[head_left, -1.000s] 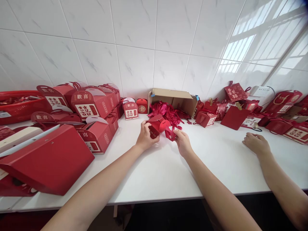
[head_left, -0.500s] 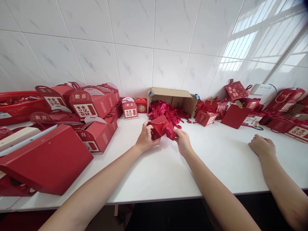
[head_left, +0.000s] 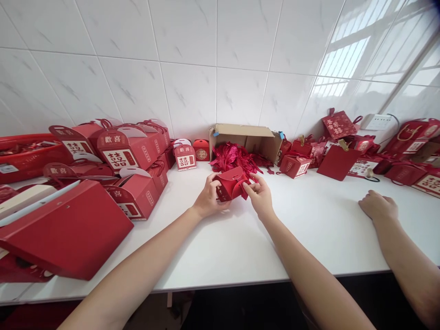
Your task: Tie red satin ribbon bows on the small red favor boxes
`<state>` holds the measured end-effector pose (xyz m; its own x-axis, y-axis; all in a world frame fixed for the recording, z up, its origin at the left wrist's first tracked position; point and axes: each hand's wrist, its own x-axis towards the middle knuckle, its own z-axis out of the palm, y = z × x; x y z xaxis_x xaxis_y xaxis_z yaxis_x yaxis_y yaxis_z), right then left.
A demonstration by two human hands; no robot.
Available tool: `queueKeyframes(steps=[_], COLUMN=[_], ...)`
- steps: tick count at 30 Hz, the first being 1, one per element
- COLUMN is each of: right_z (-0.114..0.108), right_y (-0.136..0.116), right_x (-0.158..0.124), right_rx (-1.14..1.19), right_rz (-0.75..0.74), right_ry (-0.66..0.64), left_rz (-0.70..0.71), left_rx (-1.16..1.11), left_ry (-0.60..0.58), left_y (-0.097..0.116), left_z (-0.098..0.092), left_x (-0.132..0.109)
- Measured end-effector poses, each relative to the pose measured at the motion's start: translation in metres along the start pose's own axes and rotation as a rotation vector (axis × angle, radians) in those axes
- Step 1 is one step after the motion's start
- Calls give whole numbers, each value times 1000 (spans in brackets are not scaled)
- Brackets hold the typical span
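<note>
A small red gift box (head_left: 229,183) is held tilted above the white table, just in front of a heap of red ribbons (head_left: 230,156). My left hand (head_left: 208,197) wraps round its left side, thumb on the near edge. At its right end my right hand (head_left: 259,195) pinches a red ribbon piece against the box flap, the fingers bent close to the box edge. Part of the ribbon is hidden behind the right fingers. The ribbon heap spills out of a cardboard box (head_left: 245,130) lying on its side by the wall.
Stacked red candy boxes (head_left: 134,153) and a large red box (head_left: 68,229) crowd the left. A red basket (head_left: 30,158) stands behind them. More red boxes (head_left: 295,166) and a power strip (head_left: 377,122) are at right. Another person's closed hand (head_left: 378,206) rests on the table (head_left: 323,229).
My right hand has shifted its grip, its fingers now closer over the box's right end, and the ribbon piece lies nearer the flap. The other person's hand moved slightly right.
</note>
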<state>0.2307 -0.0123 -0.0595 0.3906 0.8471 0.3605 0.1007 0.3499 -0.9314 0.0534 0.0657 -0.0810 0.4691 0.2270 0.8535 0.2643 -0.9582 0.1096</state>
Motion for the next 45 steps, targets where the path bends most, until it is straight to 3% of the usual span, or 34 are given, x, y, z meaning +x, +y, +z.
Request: queueKeyframes(steps=[14,22,27,34,36,41,43,45], right_z=[-13,-19,-19,-24,-28,-37,-38,-37], right_y=[0,-11,-16,-13,-15,-13,-8,-4], right_x=[9,6,2,6,5,1,2,3], right_rx=[-230,-121,-39,-143,-189,-370,-406,-392], right_rz=[-162,-150,-96,-163,-183,-89,-66,-66], right_ry=[16,-238,-320,-195,-272,-800,-845,-810], left_rz=[58,36,9,-115,-201,-415,-458,-475], left_rx=[-11,-6,-8,-13,-7,12,7,1], left_ry=[-22,26,33,35,73,176,187,186], left_y=[-6,-8,-8,-14,-20,-34,-37,-38], left_z=[-2,-5,-6,-7,-8,-8,-7,-6], left_x=[-1,1,1,-3,-6,-15,-17,-18])
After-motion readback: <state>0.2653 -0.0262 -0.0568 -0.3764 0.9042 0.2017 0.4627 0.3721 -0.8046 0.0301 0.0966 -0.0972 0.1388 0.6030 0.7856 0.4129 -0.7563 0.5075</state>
